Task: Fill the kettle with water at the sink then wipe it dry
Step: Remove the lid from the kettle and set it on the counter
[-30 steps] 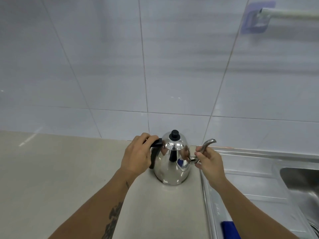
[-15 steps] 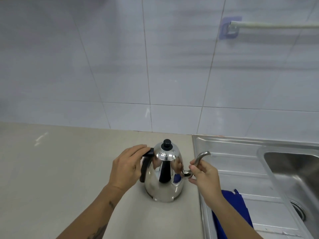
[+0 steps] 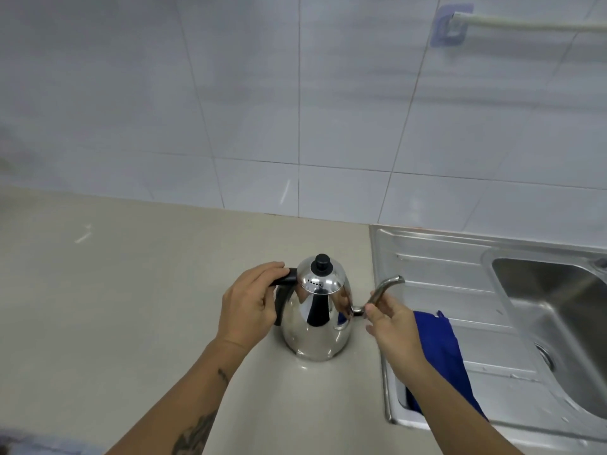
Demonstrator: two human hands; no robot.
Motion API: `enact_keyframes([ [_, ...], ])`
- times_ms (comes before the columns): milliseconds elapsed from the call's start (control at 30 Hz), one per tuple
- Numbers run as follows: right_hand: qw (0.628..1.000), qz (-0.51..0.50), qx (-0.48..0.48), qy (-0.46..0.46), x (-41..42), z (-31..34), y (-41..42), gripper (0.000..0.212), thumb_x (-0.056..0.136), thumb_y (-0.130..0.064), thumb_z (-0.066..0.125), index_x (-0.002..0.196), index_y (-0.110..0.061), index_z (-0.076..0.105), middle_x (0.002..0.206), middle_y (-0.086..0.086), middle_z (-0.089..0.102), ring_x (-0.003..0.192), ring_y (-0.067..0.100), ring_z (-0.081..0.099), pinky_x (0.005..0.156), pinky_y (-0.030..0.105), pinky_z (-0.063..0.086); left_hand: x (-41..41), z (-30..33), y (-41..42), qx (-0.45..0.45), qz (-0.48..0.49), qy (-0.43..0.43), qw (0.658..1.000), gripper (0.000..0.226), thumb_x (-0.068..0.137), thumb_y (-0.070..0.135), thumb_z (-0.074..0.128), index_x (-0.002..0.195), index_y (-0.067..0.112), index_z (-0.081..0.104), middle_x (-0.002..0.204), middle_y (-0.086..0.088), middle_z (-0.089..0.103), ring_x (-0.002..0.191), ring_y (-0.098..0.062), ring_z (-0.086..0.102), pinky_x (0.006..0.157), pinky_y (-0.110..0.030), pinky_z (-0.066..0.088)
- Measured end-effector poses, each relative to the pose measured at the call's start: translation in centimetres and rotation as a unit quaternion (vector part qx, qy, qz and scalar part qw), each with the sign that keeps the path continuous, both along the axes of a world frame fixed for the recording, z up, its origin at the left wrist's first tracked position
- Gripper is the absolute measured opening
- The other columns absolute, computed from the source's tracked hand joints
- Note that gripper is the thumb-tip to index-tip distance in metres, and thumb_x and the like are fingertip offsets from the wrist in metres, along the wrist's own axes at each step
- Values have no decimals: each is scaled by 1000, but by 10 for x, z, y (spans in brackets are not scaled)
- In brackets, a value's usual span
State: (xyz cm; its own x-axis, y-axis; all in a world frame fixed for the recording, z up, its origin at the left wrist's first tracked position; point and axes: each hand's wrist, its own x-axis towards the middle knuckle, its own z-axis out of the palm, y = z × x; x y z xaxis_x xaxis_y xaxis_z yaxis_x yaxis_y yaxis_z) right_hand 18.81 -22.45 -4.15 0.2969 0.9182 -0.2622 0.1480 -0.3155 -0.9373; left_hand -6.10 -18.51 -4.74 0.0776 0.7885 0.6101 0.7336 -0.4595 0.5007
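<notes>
A shiny steel kettle (image 3: 317, 318) with a black lid knob and black handle stands upright on the beige counter, close to the sink's left edge. My left hand (image 3: 246, 305) is wrapped around the black handle. My right hand (image 3: 392, 326) pinches the thin curved spout between thumb and fingers. A blue cloth (image 3: 441, 349) lies on the sink's drainboard, partly hidden under my right forearm. The steel sink (image 3: 437, 261) fills the right side, and its basin runs off the right edge of the frame.
White wall tiles rise behind the counter (image 3: 131, 290). A white rail on a bluish wall mount (image 3: 451, 24) hangs at the upper right. The sink drain (image 3: 545, 356) shows in the basin. No tap is in view.
The view has tilted down and shifted, so more of the counter, cloth and basin shows. Both hands keep the same hold on the kettle, which stays on the counter.
</notes>
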Motion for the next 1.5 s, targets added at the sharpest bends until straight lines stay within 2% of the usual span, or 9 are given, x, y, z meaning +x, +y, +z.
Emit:
enact_keyframes([
  [67,995,41,-65,-66,-4,13,-17,53,93,-19,62,144,-22,47,139,0,56,121,20,57,98,37,48,1,1,-3,5,3,5,1000,42,84,3,50,114,24,70,120,11,69,111,-11,64,93,-32,55],
  [133,991,66,-71,-97,-15,35,-37,66,92,-16,63,151,-23,34,140,2,52,115,16,56,86,29,47,1,3,-6,15,-4,16,1000,43,84,8,43,115,23,69,120,10,69,112,-12,63,93,-28,53],
  [367,947,97,166,-257,-52,103,-15,40,92,-15,61,129,-31,57,117,-7,59,106,7,58,94,31,51,0,2,2,33,-19,2,999,48,76,-1,47,113,21,69,117,5,70,108,-16,64,88,-32,57],
  [533,876,217,111,-416,-61,116,24,34,95,-23,57,128,-30,64,123,-2,64,113,18,58,99,40,49,-4,-6,-3,34,-79,56,995,49,83,2,54,130,15,62,135,0,61,125,-23,57,103,-40,49],
  [700,833,245,101,-486,-66,117,40,16,91,-23,59,103,-24,70,98,-3,68,97,22,61,87,40,52,-6,-16,-3,18,-96,69,993,54,91,18,55,144,17,48,152,2,46,143,-23,40,112,-48,37],
  [967,828,220,125,-500,-62,107,51,12,93,-23,57,95,-16,68,90,2,70,85,24,59,78,38,52,23,-15,-4,-85,-39,134,987,103,72,71,56,151,13,24,162,-7,18,153,-32,5,121,-59,6],
  [1133,820,239,122,-505,-60,109,55,12,93,-18,56,83,-14,63,81,1,67,77,23,57,76,41,52,28,-18,-5,-88,-21,142,986,106,71,72,56,151,12,23,162,-9,18,153,-34,5,119,-63,8],
  [1300,918,95,179,-342,-29,125,55,12,91,-13,63,93,-14,74,84,1,74,82,17,68,82,33,56,28,-15,-5,-86,-24,144,986,104,71,72,55,152,15,21,162,-8,18,153,-32,6,119,-63,11],
  [1500,902,164,159,-366,-15,104,-8,16,92,-18,67,106,-23,71,96,-10,72,90,8,69,85,26,58,24,-15,-4,-81,-27,147,985,101,75,73,52,153,18,19,163,-6,16,153,-30,6,121,-59,10],
])
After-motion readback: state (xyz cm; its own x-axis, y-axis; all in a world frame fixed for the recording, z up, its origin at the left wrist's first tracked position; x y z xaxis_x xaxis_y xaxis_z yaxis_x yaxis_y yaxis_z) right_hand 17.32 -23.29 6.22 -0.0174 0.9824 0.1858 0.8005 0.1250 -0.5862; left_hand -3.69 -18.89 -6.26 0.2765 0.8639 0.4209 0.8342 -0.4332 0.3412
